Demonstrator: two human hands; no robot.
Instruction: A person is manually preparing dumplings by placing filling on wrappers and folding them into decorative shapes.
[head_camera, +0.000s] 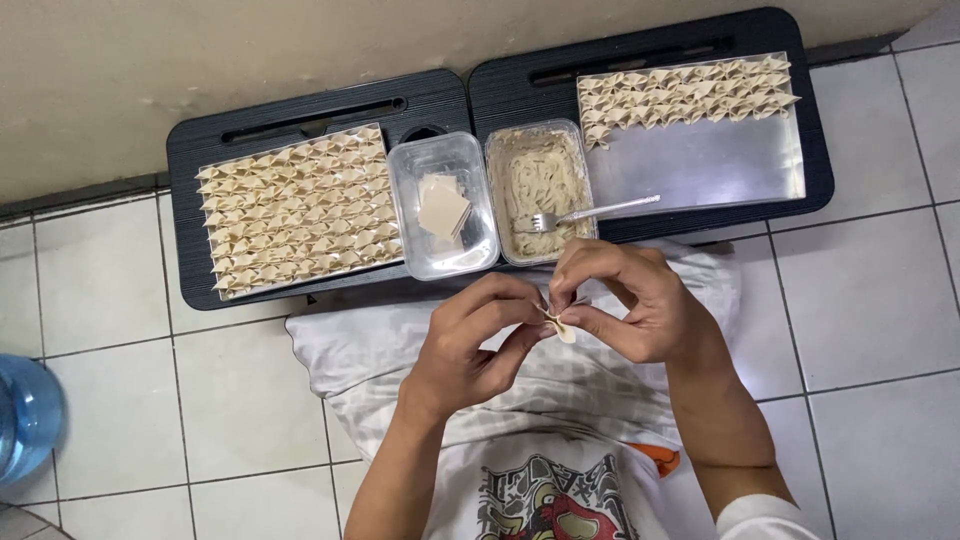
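Wrapper: a small pale dumpling wrapper (560, 325) sits pinched between my two hands, held in the air above my lap and just in front of the near edge of the two black trays.
Wrapper axis: what shows of it is a short folded piece, its long line slanting from upper left to lower right, the free tip pointing down and to the right; most of it is hidden by my fingers.
Left hand (478, 340): palm turned toward the right, wrist low, forearm rising from the bottom edge; thumb and first fingers drawn in narrow and nipping the wrapper's left side.
Right hand (630, 300): arched over from the right, knuckles up, fingers curled down; thumb and fingertips closed tight on the wrapper's upper right part.
Left black tray (190, 200): carries a metal pan (300, 210) filled edge to edge with folded dumplings.
Right black tray (815, 150): carries a second metal pan (700, 165) with folded dumplings only along its far edge, the near part bare.
Clear tub (443, 205): at the inner end of the left tray, with a stack of flat square wrappers inside.
Filling tub (538, 190): just beside the clear tub, with a fork (590, 213) resting across its near right corner.
Water bottle (28, 415): blue, on the floor tiles at the left edge.
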